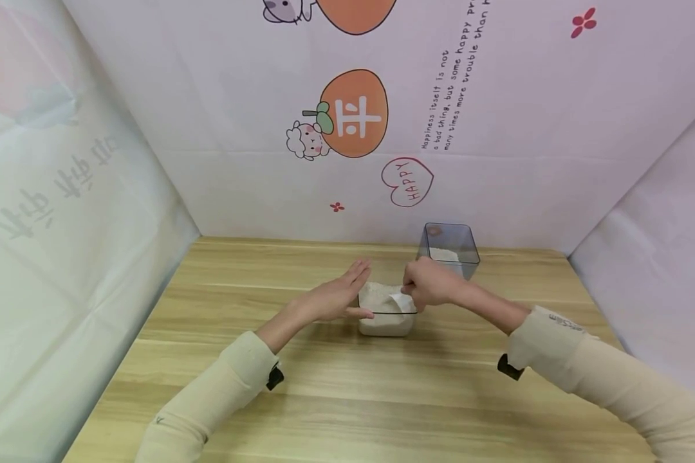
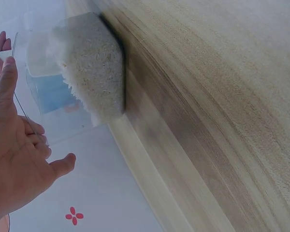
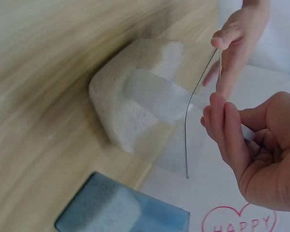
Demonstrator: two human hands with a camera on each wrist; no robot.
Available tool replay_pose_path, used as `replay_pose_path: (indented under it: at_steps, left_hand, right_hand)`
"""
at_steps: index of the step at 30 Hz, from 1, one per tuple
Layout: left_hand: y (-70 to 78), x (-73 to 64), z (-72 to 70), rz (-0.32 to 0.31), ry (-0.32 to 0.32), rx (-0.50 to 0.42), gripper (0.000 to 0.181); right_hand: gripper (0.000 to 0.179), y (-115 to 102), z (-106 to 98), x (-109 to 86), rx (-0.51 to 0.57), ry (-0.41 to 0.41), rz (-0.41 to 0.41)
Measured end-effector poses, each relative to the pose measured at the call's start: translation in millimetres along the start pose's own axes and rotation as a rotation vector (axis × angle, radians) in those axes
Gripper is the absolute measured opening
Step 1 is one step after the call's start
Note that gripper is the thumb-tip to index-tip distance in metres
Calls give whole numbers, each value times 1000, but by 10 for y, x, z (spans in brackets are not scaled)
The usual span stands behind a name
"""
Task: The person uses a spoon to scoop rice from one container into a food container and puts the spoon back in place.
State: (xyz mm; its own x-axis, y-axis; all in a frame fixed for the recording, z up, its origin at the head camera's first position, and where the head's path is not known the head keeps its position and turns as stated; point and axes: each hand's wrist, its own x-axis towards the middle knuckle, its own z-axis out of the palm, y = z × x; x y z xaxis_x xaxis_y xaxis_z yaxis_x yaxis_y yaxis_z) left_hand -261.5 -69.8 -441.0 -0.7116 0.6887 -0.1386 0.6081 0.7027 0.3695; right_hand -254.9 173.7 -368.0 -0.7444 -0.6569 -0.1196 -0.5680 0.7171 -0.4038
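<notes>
A clear square container [image 1: 385,325] holding white rice [image 2: 97,65] stands in the middle of the table. My left hand [image 1: 334,298] is at its left side, fingers fairly straight and thumb spread apart, touching the rim. On the other side, my right hand [image 1: 433,283] grips the handle of a white scoop [image 3: 157,95] with curled fingers. The scoop's bowl slants down into the container, its tip in the rice. Most of the handle is hidden inside my right fist.
Behind my right hand stands a taller blue-grey transparent container [image 1: 466,247] with some white rice in it. The wooden table [image 1: 347,399] meets a printed white cloth backdrop [image 1: 255,193] at the back, and pale cloth walls rise on both sides.
</notes>
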Motion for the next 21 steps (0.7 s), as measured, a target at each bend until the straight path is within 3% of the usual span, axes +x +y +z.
replay_pose_path:
  at_steps: [6,12,16,21]
  left_hand:
    - [6,0,-1,4,4,-2,104]
    - [5,0,-6,10,8,13,104]
    - [-1,2,0,19,13,18,105]
    - [4,-4,-1,24,17,18,105]
  right_hand:
    - [43,76,40,46,223,-17,138]
    - [42,251,122,19,502,-12,198]
    - [27,336,140,-52,612,-31,230]
    - [28,414,149,-108,690,-47,271]
